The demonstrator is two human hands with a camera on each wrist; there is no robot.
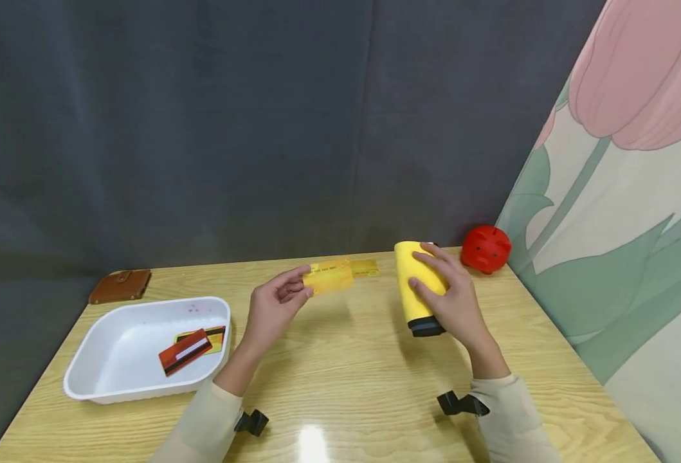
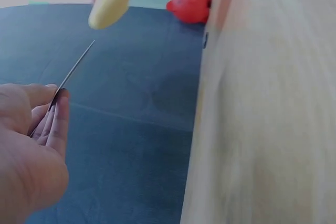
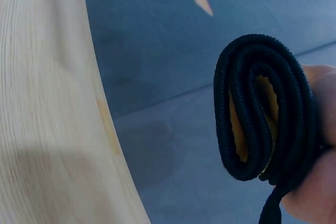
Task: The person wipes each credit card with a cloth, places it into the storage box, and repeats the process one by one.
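In the head view my left hand (image 1: pixel 276 299) pinches a yellow-orange card (image 1: pixel 328 276) between thumb and fingers, above the table. Seen from the left wrist, the card (image 2: pixel 79 62) is nearly edge-on. A second golden card-like piece (image 1: pixel 366 267) shows just past its right end; whether it is held too or lies behind, I cannot tell. My right hand (image 1: pixel 453 299) grips a rolled yellow cloth (image 1: pixel 418 283) with a dark border, tilted and apart from the card. The right wrist view looks at the roll's end (image 3: pixel 262 108), where dark-edged layers wrap round a yellow inside.
To the left, a white tray (image 1: pixel 114 341) holds a red card (image 1: pixel 185 352) overlapping a yellow one (image 1: pixel 215 337). A brown leather wallet (image 1: pixel 120 286) lies behind it. The red piggy bank (image 1: pixel 486 249) stands at the back right corner, near the curtain (image 1: pixel 259 128) and patterned wall.
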